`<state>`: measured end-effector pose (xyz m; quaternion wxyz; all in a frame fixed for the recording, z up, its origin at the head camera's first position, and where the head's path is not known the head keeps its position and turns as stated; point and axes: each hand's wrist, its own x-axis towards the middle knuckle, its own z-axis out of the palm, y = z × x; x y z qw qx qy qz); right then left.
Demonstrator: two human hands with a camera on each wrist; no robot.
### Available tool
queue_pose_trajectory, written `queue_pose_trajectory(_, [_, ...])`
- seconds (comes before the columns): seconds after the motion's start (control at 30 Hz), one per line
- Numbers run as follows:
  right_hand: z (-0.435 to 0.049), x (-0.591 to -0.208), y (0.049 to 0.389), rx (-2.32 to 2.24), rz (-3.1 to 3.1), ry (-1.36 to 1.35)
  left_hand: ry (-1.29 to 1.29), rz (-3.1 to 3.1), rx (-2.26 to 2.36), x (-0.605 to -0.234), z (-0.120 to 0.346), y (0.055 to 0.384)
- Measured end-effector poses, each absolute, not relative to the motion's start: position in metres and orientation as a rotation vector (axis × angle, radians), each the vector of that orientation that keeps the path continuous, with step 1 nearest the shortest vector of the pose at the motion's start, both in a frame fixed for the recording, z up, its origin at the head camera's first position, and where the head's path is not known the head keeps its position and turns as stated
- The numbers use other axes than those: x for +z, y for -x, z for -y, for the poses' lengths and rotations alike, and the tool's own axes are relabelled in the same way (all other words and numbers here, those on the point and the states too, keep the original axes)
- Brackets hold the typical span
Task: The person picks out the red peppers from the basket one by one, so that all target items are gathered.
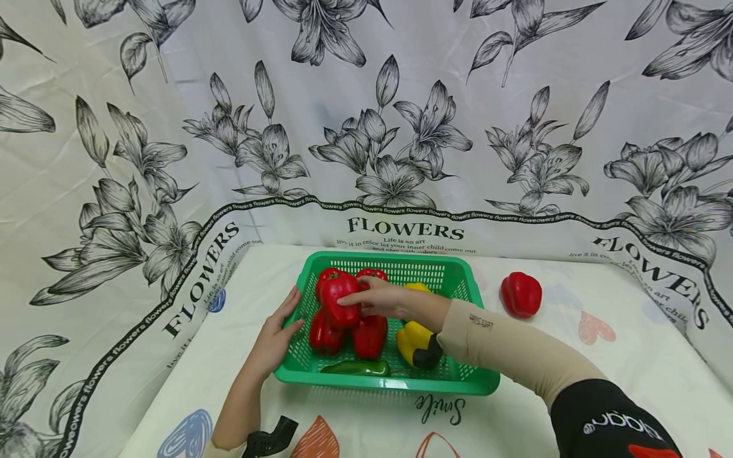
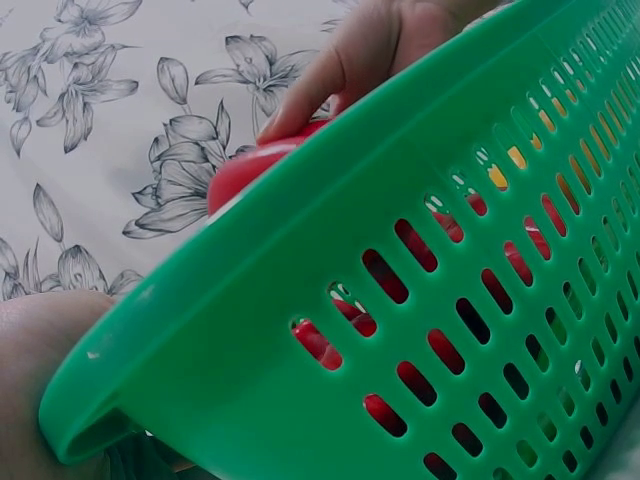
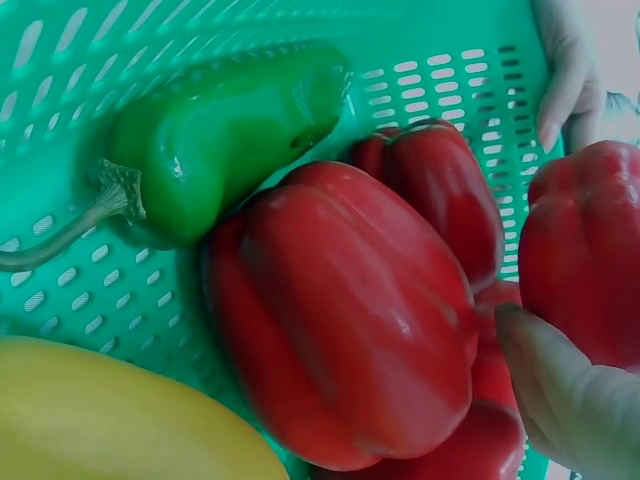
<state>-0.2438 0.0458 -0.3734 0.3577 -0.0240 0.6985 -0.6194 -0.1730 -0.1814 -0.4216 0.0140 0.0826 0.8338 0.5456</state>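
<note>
My right hand (image 1: 382, 299) grips a red bell pepper (image 1: 339, 298) above the left half of a green plastic basket (image 1: 395, 381). In the right wrist view the thumb presses the side of that pepper (image 3: 585, 255). At the basket's left end, my left hand (image 1: 276, 337) holds the rim, its thumb over the edge. Under the raised pepper lie several other red bell peppers (image 1: 369, 337). A long green pepper (image 1: 356, 367) lies along the near wall inside. Yellow produce (image 1: 413, 337) sits in the right half, partly hidden by my right wrist and its camera.
Outside the basket, a single red bell pepper (image 1: 521, 294) rests on the white patterned tablecloth (image 1: 572, 299) to the right. A flower-printed curtain (image 1: 412, 159) hangs behind the table and down its sides.
</note>
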Motion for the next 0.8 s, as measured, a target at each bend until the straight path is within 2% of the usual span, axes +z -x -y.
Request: queue_pose_trajectory(0.8, [-0.090, -0.345, 0.225, -1.683, -1.675, 0.165, -0.263, -2.594, 1.688, -0.421, 0.181, 0.174])
